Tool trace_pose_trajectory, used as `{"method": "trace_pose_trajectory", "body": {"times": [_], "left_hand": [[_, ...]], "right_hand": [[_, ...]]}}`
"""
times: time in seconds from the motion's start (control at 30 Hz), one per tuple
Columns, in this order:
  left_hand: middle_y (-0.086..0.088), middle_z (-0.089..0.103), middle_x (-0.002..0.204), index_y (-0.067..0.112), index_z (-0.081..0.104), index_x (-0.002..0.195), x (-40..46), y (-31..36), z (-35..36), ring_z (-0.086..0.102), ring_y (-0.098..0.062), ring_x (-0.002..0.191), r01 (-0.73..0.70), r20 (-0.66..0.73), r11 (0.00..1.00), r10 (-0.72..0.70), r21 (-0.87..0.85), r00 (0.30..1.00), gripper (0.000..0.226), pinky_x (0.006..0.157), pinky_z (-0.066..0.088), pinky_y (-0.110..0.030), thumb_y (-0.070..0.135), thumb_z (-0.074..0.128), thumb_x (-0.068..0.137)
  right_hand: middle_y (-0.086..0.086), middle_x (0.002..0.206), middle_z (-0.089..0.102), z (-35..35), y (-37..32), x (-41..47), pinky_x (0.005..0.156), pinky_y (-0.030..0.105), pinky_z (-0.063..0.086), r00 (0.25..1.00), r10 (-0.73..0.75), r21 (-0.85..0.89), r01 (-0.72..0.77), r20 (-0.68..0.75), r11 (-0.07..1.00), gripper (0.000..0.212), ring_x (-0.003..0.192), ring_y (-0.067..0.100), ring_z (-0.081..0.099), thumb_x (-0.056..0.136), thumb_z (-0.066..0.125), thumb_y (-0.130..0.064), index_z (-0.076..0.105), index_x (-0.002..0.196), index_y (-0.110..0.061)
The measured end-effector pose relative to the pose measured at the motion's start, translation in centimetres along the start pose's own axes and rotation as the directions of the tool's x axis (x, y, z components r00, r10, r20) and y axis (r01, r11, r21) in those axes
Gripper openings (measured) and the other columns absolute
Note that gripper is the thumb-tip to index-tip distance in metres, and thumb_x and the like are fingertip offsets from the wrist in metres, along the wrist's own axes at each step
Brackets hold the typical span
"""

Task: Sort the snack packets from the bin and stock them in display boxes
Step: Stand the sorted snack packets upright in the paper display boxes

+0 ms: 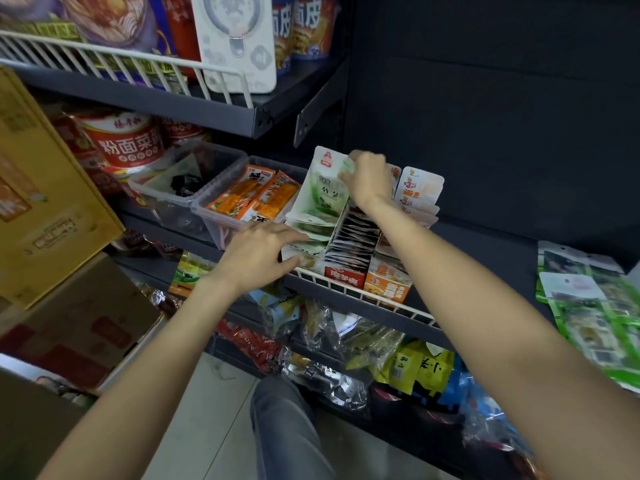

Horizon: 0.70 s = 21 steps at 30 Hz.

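Note:
Three display boxes stand side by side on the middle shelf. The left one is a white-green display box (323, 188) with green-white snack packets (311, 225) stacked in it. My left hand (263, 252) holds that box's front end, fingers over the packets and thumb at its front. My right hand (367, 180) is at the box's raised back flap and pinches a green-white packet (346, 166), blurred. Beside it stand a red-fronted box (349, 252) of dark sachets and an orange-fronted box (389, 282).
Two clear plastic bins (180, 199) sit left of the boxes, one with orange packets (256, 195). Green packets (588, 306) lie on the shelf at right. A white wire rail (363, 296) edges the shelf. Loose bags fill the lower shelf (346, 344). Cardboard cartons (45, 202) stand left.

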State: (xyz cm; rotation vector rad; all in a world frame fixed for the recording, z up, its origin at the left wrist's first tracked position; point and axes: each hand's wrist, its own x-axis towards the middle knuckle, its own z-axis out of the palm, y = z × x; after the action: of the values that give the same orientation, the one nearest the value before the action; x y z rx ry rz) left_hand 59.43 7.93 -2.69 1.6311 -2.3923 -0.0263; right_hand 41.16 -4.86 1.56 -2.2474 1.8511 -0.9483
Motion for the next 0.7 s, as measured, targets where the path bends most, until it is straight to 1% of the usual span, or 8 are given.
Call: {"method": "trace_pose_trajectory", "body": {"times": [0.1, 0.23, 0.33, 0.4, 0.5, 0.57, 0.63, 0.7], "left_hand": [[0.005, 0.061, 0.127, 0.027, 0.058, 0.128, 0.0, 0.1, -0.1, 0.051, -0.02, 0.123, -0.003, 0.004, 1.0, 0.003, 0.003, 1.0, 0.04, 0.106, 0.036, -0.044, 0.044, 0.053, 0.092], [0.005, 0.063, 0.123, 0.027, 0.061, 0.125, 0.1, 0.8, -0.8, 0.058, -0.019, 0.112, 0.02, 0.007, 1.0, -0.02, -0.024, 1.0, 0.053, 0.098, 0.043, -0.04, 0.06, 0.039, 0.089], [0.002, 0.066, 0.116, 0.024, 0.065, 0.118, 0.2, 2.4, -1.7, 0.059, -0.016, 0.106, 0.075, -0.032, 0.972, -0.085, -0.222, 0.996, 0.077, 0.092, 0.046, -0.038, 0.073, 0.014, 0.086], [0.0, 0.068, 0.109, 0.023, 0.067, 0.115, 0.5, 3.3, -2.1, 0.059, -0.016, 0.104, 0.084, -0.051, 0.946, -0.105, -0.313, 0.993, 0.077, 0.089, 0.047, -0.039, 0.07, 0.013, 0.086], [0.001, 0.069, 0.108, 0.025, 0.066, 0.116, 0.9, 4.3, -2.3, 0.059, -0.014, 0.103, 0.087, -0.036, 0.932, -0.107, -0.352, 0.994, 0.077, 0.088, 0.048, -0.039, 0.071, 0.013, 0.085], [0.002, 0.068, 0.109, 0.025, 0.066, 0.116, 1.1, 4.6, -2.3, 0.059, -0.013, 0.102, 0.084, -0.035, 0.934, -0.103, -0.346, 0.994, 0.074, 0.087, 0.048, -0.038, 0.07, 0.015, 0.087], [0.003, 0.067, 0.112, 0.025, 0.065, 0.118, 1.5, 4.6, -2.4, 0.059, -0.013, 0.101, 0.081, -0.054, 0.94, -0.105, -0.33, 0.993, 0.068, 0.086, 0.048, -0.036, 0.066, 0.02, 0.089], [0.003, 0.065, 0.117, 0.023, 0.064, 0.119, 2.1, 4.1, -2.3, 0.058, -0.015, 0.105, 0.073, -0.079, 0.954, -0.1, -0.291, 0.992, 0.067, 0.088, 0.047, -0.037, 0.065, 0.02, 0.09]], "right_hand": [[0.012, 0.092, 0.07, 0.0, 0.3, 1.2, 0.069, 0.027, 0.043, 0.999, 0.021, 0.044, -0.019, -0.05, 0.999, 0.026, 0.087, 0.028, 0.065, 0.088, 0.048, 0.002, 0.069, 0.097, -0.01], [0.016, 0.095, 0.067, 0.0, -0.1, 2.1, 0.064, 0.034, 0.042, 0.994, -0.105, -0.239, 0.108, 0.026, 0.965, 0.028, 0.092, 0.033, 0.063, 0.085, 0.044, 0.013, 0.065, 0.092, -0.002], [0.016, 0.107, 0.063, -0.3, -0.4, 2.6, 0.071, 0.034, 0.044, 0.984, -0.155, -0.392, 0.176, 0.084, 0.903, 0.03, 0.108, 0.031, 0.053, 0.085, 0.044, 0.013, 0.065, 0.102, 0.001], [0.014, 0.114, 0.058, -0.3, -0.1, 2.7, 0.076, 0.034, 0.045, 0.986, -0.155, -0.433, 0.169, 0.069, 0.886, 0.027, 0.111, 0.031, 0.05, 0.086, 0.047, 0.006, 0.064, 0.106, 0.002], [0.015, 0.113, 0.057, -0.4, 0.5, 2.4, 0.079, 0.036, 0.043, 0.985, -0.175, -0.438, 0.161, 0.008, 0.884, 0.027, 0.105, 0.032, 0.053, 0.084, 0.048, 0.001, 0.06, 0.108, -0.001], [0.015, 0.102, 0.06, -0.1, 0.7, 2.4, 0.073, 0.037, 0.044, 0.964, -0.256, -0.433, 0.202, -0.069, 0.879, 0.029, 0.09, 0.032, 0.057, 0.076, 0.056, 0.006, 0.057, 0.103, -0.003], [0.015, 0.087, 0.059, 0.0, 0.7, 2.3, 0.064, 0.038, 0.044, 0.918, -0.381, -0.436, 0.298, -0.115, 0.849, 0.036, 0.075, 0.032, 0.057, 0.063, 0.061, 0.012, 0.057, 0.095, -0.004], [0.015, 0.079, 0.058, -0.1, 0.9, 2.2, 0.063, 0.037, 0.043, 0.832, -0.554, -0.421, 0.495, -0.022, 0.76, 0.033, 0.072, 0.034, 0.056, 0.061, 0.061, 0.013, 0.062, 0.089, -0.004]]}}
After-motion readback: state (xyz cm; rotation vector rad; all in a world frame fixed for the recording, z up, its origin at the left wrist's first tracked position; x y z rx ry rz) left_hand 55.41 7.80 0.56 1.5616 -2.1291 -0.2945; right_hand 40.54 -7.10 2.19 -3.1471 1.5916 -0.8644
